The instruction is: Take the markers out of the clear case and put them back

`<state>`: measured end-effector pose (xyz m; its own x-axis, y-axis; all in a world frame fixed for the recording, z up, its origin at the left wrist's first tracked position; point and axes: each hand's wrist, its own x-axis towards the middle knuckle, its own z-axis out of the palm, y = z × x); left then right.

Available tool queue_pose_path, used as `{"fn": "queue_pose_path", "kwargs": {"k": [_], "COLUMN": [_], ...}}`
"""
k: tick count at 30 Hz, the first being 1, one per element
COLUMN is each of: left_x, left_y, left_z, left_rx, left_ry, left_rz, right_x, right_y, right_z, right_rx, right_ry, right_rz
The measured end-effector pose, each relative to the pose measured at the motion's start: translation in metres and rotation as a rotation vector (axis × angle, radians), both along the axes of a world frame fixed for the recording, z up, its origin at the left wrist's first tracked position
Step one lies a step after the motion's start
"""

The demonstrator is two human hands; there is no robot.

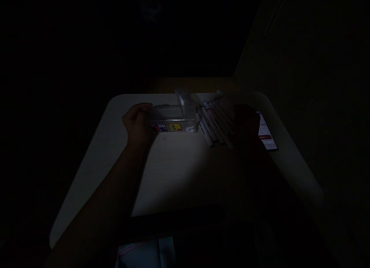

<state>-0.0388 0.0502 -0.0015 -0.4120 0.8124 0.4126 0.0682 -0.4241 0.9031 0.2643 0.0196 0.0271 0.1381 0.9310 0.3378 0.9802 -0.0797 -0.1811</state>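
My left hand (138, 121) grips the left end of a clear plastic box (170, 115), its fingers closed over the rim. The box lies lengthwise on the table, with a colourful label on its near side and a clear flap standing up at its right end. Right of the box, several white markers (212, 121) lie side by side in a slanted pile. My right hand (245, 123) is at the right edge of this pile, in deep shadow. Its fingers do not show clearly, so I cannot make out whether it holds a marker.
A lit phone (266, 133) lies to the right of my right hand. The white table (162, 171) has rounded corners, and its right part is in shadow. Light blue cloth (147, 253) shows below the near edge. The surroundings are very dark.
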Motion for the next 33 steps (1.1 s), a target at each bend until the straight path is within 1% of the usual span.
{"fn": "queue_pose_path", "kwargs": {"k": [5, 9, 13, 18, 21, 24, 28, 33], "left_x": [0.001, 0.004, 0.004, 0.002, 0.0, -0.001, 0.002, 0.005], "left_y": [-0.002, -0.003, -0.003, -0.002, -0.001, 0.0, -0.001, -0.005], "left_z": [0.002, 0.005, 0.005, 0.003, 0.002, 0.001, 0.004, 0.007], "left_rx": [0.013, 0.0, -0.011, 0.013, 0.02, 0.015, 0.012, -0.002], "left_ry": [-0.009, -0.017, -0.022, -0.009, 0.001, -0.009, -0.027, -0.044], "left_rz": [-0.004, -0.004, 0.01, 0.005, 0.012, -0.013, -0.013, -0.002], "right_x": [-0.008, -0.008, -0.006, -0.006, -0.008, -0.01, -0.01, -0.019], "right_y": [-0.002, -0.003, -0.003, -0.003, -0.005, -0.007, -0.007, -0.011], "right_z": [0.004, 0.004, 0.003, 0.003, 0.006, 0.009, 0.008, 0.009], "right_rx": [-0.046, -0.069, -0.052, -0.062, -0.028, 0.057, 0.151, 0.171], "right_ry": [-0.035, -0.033, -0.022, -0.04, -0.043, -0.006, 0.032, 0.062], "right_rz": [-0.032, -0.033, -0.02, -0.054, -0.061, -0.068, 0.0, 0.137]}}
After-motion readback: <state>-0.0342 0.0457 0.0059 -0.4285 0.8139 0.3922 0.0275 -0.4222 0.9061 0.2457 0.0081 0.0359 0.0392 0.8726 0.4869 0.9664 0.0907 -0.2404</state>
